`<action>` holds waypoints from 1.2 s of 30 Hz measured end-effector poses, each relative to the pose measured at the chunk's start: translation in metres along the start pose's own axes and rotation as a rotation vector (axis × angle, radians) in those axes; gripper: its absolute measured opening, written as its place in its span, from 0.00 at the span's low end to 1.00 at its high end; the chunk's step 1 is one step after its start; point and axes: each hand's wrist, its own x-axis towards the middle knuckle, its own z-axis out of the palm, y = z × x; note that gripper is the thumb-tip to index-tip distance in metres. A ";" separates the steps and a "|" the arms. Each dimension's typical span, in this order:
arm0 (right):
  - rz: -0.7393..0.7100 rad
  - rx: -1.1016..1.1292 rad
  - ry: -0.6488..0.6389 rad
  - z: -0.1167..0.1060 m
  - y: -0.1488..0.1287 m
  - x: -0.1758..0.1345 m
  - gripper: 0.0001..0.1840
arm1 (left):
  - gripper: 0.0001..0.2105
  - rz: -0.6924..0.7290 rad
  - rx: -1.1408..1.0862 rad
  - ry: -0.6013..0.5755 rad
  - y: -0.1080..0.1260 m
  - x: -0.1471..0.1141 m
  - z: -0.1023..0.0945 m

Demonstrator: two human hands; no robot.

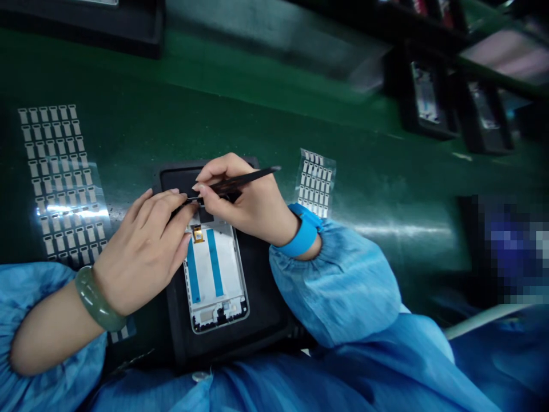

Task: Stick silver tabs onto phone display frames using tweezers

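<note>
A phone mid-frame (pixel 231 252) with two blue adhesive strips and a gold flex connector (pixel 198 234) lies in a black tray (pixel 274 297). My left hand (pixel 148 240) is closed against its upper left edge, thumb along the side and fingertips at the top end. In my right hand (pixel 246 197) is a pair of black tweezers (pixel 240 180), pinched between thumb and fingers. The tweezers' tips point at the phone's top end, close to my left fingertips. What lies exactly under those tips is hidden by the fingers.
A clear sheet of small pale stickers (pixel 60 171) lies on the green bench at the left; a smaller sticker sheet (pixel 317 183) is at the right. Black trays holding phone parts (pixel 426 94) stand at the back right. Another black tray (pixel 146 34) is at the upper left.
</note>
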 end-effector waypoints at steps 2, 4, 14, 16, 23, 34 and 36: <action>-0.028 -0.027 -0.023 -0.001 0.000 0.002 0.04 | 0.18 -0.002 -0.002 -0.003 0.000 0.000 0.000; -0.044 -0.035 -0.033 -0.002 0.001 0.003 0.05 | 0.18 -0.001 0.000 -0.002 0.000 0.000 0.000; -0.065 -0.178 -0.063 0.002 -0.006 0.002 0.07 | 0.17 0.010 -0.009 -0.016 -0.002 -0.001 -0.001; -0.056 -0.129 -0.032 0.002 -0.004 0.000 0.06 | 0.18 0.012 0.000 -0.016 -0.001 -0.001 -0.002; -0.019 0.002 0.062 0.005 0.002 -0.006 0.05 | 0.17 0.023 0.005 -0.006 -0.001 0.000 -0.003; -0.022 0.004 0.107 0.006 0.003 -0.005 0.04 | 0.18 0.034 0.015 0.002 -0.001 0.001 -0.003; -0.044 -0.035 0.126 0.006 0.003 -0.005 0.04 | 0.18 0.034 0.020 -0.006 -0.001 0.001 -0.003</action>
